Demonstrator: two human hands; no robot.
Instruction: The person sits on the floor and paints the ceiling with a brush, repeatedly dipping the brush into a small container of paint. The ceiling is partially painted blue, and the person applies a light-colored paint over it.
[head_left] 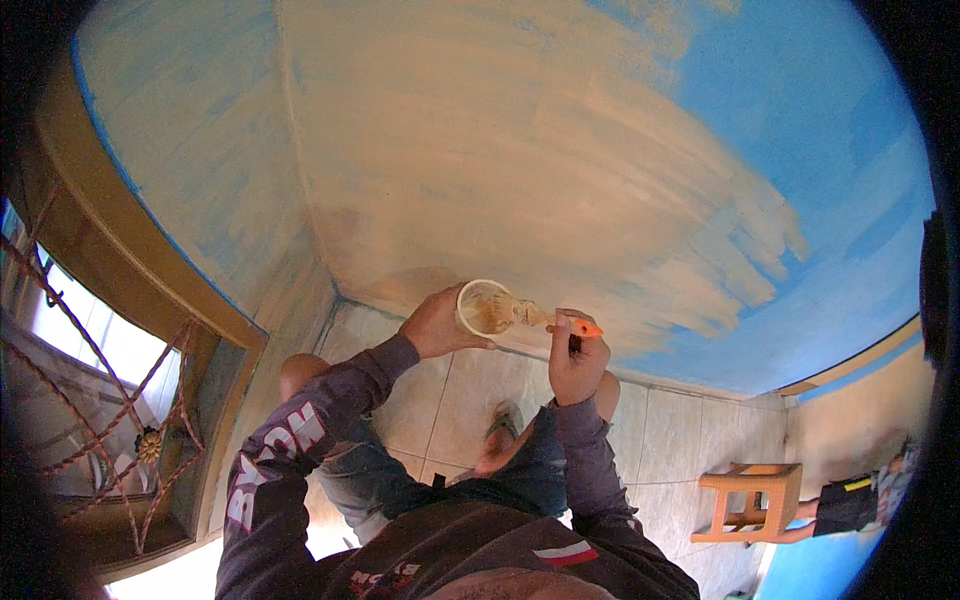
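My left hand (436, 322) is wrapped round a small round pale tub (487, 283), tilted so that its mouth faces up toward me. Beige paint coats the inside of the tub. A paintbrush (528, 313) with an orange handle end is gripped in my right hand (577, 362). Its paint-covered head lies at the tub's right rim, the bristle tips reaching over the opening. Both hands are in front of a wall (520, 170), close to its lower part. Beige paint covers much of that wall, with streaky brush edges against the blue on the right.
A window with a twisted metal grille (150, 445) and brown frame is on the left. To the right stands an orange-brown plastic stool (750, 503); beside it is what looks like a person in dark shorts (848, 507). Pale tiles (400, 400) cover the floor beneath me.
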